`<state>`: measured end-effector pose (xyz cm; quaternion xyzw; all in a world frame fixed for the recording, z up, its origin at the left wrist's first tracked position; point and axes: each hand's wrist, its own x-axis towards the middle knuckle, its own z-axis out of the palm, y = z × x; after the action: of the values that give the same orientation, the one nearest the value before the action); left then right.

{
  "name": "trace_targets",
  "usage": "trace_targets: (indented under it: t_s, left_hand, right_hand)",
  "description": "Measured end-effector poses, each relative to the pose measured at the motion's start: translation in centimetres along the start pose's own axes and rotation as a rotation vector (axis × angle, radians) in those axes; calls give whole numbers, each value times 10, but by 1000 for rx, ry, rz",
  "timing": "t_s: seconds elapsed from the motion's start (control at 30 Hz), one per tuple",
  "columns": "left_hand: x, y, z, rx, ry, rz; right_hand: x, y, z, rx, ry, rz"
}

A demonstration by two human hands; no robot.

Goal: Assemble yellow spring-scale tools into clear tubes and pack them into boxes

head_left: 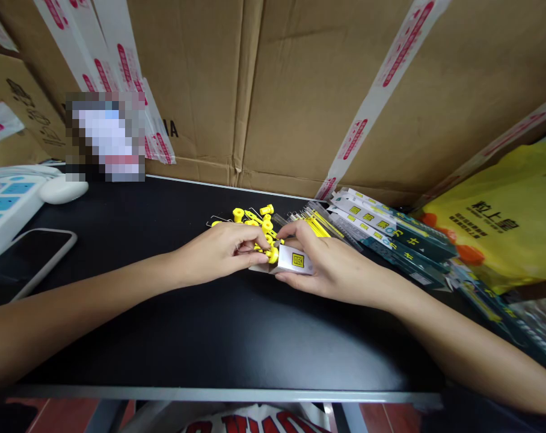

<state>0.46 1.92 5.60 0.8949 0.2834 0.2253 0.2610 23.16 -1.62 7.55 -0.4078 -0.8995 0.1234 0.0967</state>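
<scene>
My right hand [320,258] is closed round a small white box [291,260] with a yellow square label, its opening facing left. At that opening my left hand [237,249] pinches a small yellow plastic piece [273,255] between thumb and fingers. Whether this piece is partly inside the box I cannot tell. Just behind both hands lies a loose pile of yellow plastic pieces [266,224], some with thin metal wires. Beside the pile, clear packets with yellow sticks [315,224] lie partly hidden behind my right hand.
Dark green and white boxes [390,231] are stacked at the right, beside a yellow plastic bag [489,210]. A phone [29,261], a white power strip [11,201] and a white mouse [64,189] lie left on the black table [237,337]. Large cardboard boxes [282,96] stand behind.
</scene>
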Motion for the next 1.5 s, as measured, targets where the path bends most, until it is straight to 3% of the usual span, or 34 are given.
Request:
trace_targets:
  t_s: [0.2,0.47,0.63,0.83,1.0,1.1,1.23,1.4,1.5]
  left_hand:
    - [-5,2,4,231,-25,33]
    - [-7,4,6,373,-57,93]
    - [-10,11,16,425,-36,60]
    - [-5,4,21,96,33,-110]
    - [1,-2,9,-329,-68,-172]
    - [2,-3,2,-381,-114,-147]
    - [2,-3,-3,-273,-151,-154]
    - [-1,-2,-1,98,70,-44]
    - [-3,1,4,206,113,15]
  right_hand:
    - [1,-2,4,-44,-38,5]
    - [0,-5,5,-7,-65,-9]
    - [0,-9,17,25,-58,-47]
    - [5,-2,28,70,9,-3]
    - [9,5,21,85,87,28]
    - [10,7,19,93,89,32]
    - [8,8,18,90,95,34]
    - [8,8,17,73,108,53]
    - [10,8,17,80,112,72]
